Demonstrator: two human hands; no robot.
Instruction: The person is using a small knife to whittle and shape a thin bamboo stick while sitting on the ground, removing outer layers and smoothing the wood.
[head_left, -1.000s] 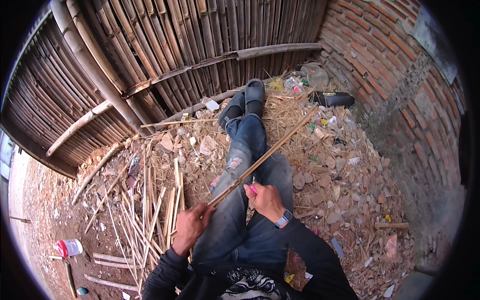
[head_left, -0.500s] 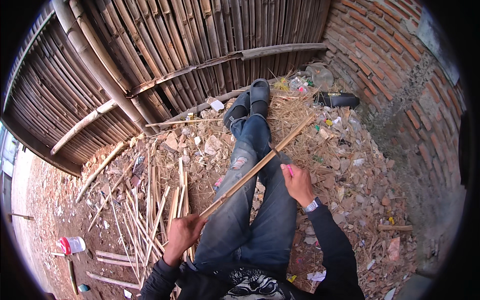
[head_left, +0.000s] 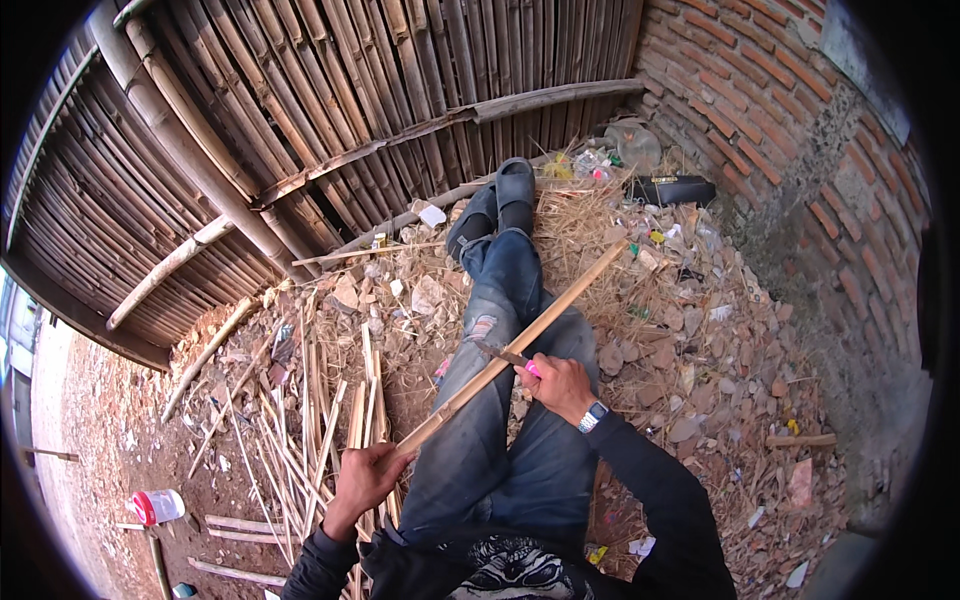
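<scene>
I sit on the ground with my legs in blue jeans (head_left: 510,300) stretched forward. My left hand (head_left: 362,478) grips the near end of a long bamboo strip (head_left: 560,305) that slants up to the right across my legs. My right hand (head_left: 558,385) holds a knife with a pink handle (head_left: 530,368). Its blade rests against the strip near the middle. A watch sits on my right wrist.
A pile of split bamboo strips (head_left: 300,430) lies on the dirt to my left. A bamboo wall (head_left: 300,130) stands ahead, a brick wall (head_left: 800,150) to the right. Rubble and litter (head_left: 700,330) cover the ground; a red-and-white container (head_left: 158,506) lies far left.
My right hand had swung out to the right along the strip; it is now back near the strip's middle with the knife against it. My left hand keeps its grip.
</scene>
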